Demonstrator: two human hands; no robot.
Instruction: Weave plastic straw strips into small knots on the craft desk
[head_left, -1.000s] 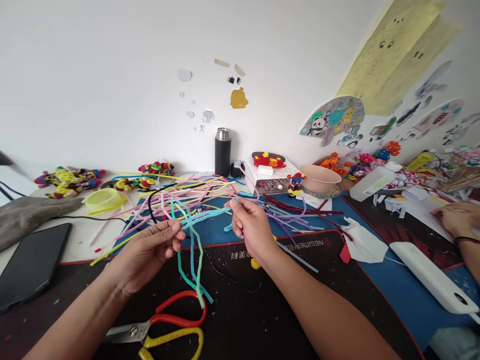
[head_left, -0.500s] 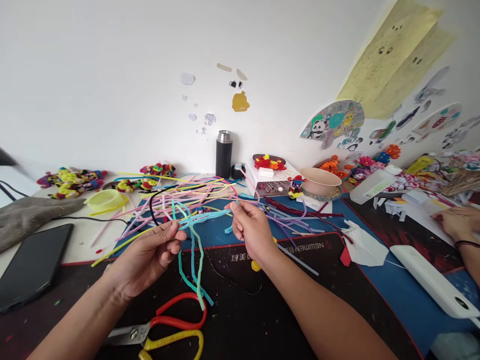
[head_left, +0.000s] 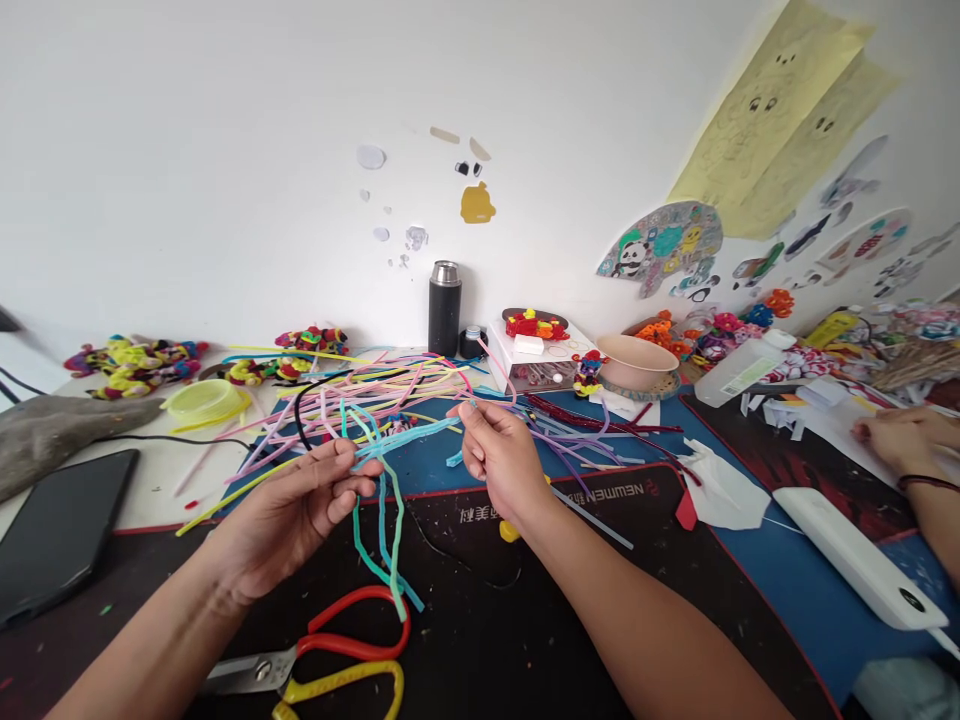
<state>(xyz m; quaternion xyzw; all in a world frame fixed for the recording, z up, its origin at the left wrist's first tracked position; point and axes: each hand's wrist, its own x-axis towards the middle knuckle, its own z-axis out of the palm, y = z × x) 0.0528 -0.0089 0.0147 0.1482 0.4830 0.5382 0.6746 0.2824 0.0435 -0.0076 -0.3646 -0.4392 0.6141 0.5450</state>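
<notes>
The left hand (head_left: 300, 505), its thumb and fingertips pinched closed, and the right hand (head_left: 499, 455), its thumb and index finger closed and its other fingers curled, hold between them a bundle of fuzzy blue and green pipe cleaners (head_left: 384, 480), whose loose ends hang over the near part of a black desk mat with a red edge (head_left: 480, 640). Near that mat's far edge, upside-down pale print reads "NEWMEN" beside Chinese characters, and toward its near edge lie metal scissors with one red and one yellow handle (head_left: 337, 665). Beyond the far edge spreads a heap of pink, yellow and purple pipe cleaners (head_left: 360, 385), with an upright black bottle with a silver cap (head_left: 445, 310) behind it by the wall.
</notes>
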